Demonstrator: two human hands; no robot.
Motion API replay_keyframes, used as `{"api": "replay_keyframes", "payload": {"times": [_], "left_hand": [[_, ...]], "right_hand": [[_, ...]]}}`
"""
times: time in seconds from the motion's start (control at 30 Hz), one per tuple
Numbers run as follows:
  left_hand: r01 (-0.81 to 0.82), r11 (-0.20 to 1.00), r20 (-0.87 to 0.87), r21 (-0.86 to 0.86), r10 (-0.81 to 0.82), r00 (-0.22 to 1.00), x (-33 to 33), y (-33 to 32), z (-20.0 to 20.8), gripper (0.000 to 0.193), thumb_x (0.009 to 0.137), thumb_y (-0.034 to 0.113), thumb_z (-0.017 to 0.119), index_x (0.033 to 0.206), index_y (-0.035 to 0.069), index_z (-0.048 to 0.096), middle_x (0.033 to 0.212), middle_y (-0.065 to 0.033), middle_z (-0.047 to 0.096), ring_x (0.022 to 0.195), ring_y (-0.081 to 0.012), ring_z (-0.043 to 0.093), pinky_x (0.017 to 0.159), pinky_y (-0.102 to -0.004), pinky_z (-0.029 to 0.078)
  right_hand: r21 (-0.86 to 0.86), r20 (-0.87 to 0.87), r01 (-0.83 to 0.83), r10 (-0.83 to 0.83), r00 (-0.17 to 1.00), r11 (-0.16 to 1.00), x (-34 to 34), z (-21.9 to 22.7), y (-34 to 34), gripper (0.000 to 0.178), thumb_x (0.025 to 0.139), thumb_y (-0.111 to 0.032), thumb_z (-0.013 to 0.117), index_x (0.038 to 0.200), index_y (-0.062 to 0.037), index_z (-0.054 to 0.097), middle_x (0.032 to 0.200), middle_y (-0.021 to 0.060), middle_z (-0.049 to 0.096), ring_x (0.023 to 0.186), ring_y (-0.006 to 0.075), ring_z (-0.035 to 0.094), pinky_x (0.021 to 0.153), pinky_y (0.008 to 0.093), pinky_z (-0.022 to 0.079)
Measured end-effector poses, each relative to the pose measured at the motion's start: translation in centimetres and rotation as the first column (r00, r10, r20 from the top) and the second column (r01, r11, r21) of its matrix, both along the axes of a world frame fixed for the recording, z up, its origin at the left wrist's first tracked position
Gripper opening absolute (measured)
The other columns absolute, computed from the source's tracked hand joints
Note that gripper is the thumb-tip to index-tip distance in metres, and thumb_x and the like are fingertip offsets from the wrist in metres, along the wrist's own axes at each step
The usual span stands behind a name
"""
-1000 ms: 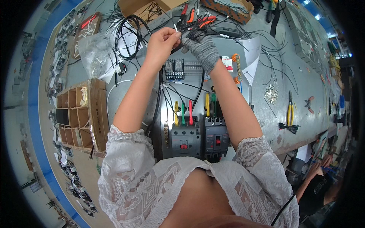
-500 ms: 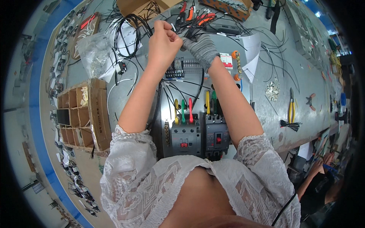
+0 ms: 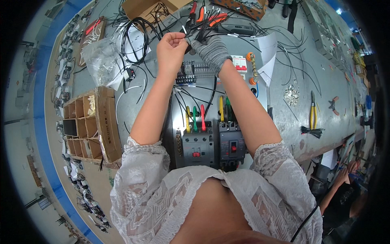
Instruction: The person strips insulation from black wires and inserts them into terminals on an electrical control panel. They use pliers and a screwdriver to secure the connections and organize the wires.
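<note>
My left hand (image 3: 170, 52) is bare, with thumb and forefinger pinched together beside a small white sleeve (image 3: 184, 30) that looks to be on a wire end. My right hand (image 3: 213, 53) wears a grey knitted glove and is closed round a bundle of thin black wires (image 3: 205, 29) fanning out beyond its fingers. The fingertips of both hands nearly meet above the far part of a metal mounting plate. Below them on the plate sit a row of terminal blocks and relays (image 3: 187, 73), a grey contactor (image 3: 198, 148) and a dark circuit breaker (image 3: 232, 145).
Red-handled pliers (image 3: 218, 19) lie beyond my hands, beside a cardboard box (image 3: 140, 9). A coil of black wire (image 3: 136, 40), a plastic bag (image 3: 101, 61) and a divided cardboard box (image 3: 106, 126) stand left. Yellow-handled pliers (image 3: 313, 116) lie right. Another person's hand (image 3: 341, 177) shows lower right.
My left hand has come down slightly toward me, away from the tip of the white sleeve. My gloved right hand has shifted slightly left and still grips the wire bundle.
</note>
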State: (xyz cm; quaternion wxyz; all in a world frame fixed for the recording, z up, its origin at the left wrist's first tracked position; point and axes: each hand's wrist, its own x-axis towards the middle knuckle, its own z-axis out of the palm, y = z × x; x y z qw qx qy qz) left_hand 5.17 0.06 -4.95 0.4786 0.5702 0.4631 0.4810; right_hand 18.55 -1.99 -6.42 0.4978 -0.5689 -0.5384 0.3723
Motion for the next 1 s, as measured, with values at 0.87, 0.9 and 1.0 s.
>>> {"api": "replay_keyframes", "payload": {"times": [0.87,0.9,1.0], "left_hand": [[0.292,0.946,-0.267,0.144,-0.247,0.931,-0.9,0.2,0.9,0.014,0.092,0.017,0.053,0.093,0.003,0.053,0.079,0.0018,0.054,0.074,-0.0057,0.050,0.070,-0.0211,0.042],[0.297,0.945,-0.291,0.140,-0.247,0.924,-0.8,0.0,1.0,0.014,0.093,0.017,0.052,0.093,0.002,0.052,0.079,0.0015,0.054,0.074,-0.0061,0.051,0.070,-0.0215,0.043],[0.352,0.934,-0.204,0.060,-0.334,0.920,-0.7,-0.3,1.4,0.015,0.094,0.017,0.050,0.093,0.001,0.051,0.080,0.0004,0.055,0.074,-0.0074,0.054,0.071,-0.0227,0.045]], "right_hand": [[-0.015,-0.245,-0.098,0.091,0.965,0.995,1.2,1.2,-0.8,0.015,0.086,-0.023,0.060,0.089,-0.0094,0.065,0.069,0.0002,0.062,0.054,0.0060,0.045,0.051,0.0217,0.037],[0.017,-0.272,-0.070,0.072,0.960,0.997,1.2,0.8,-0.6,0.016,0.086,-0.024,0.060,0.089,-0.0093,0.065,0.069,0.0003,0.062,0.055,0.0063,0.046,0.052,0.0221,0.038],[0.004,-0.066,-0.020,0.020,0.998,1.000,1.3,0.5,-0.2,0.017,0.085,-0.024,0.062,0.091,-0.0087,0.066,0.073,0.0011,0.063,0.059,0.0078,0.051,0.057,0.0229,0.040]]}}
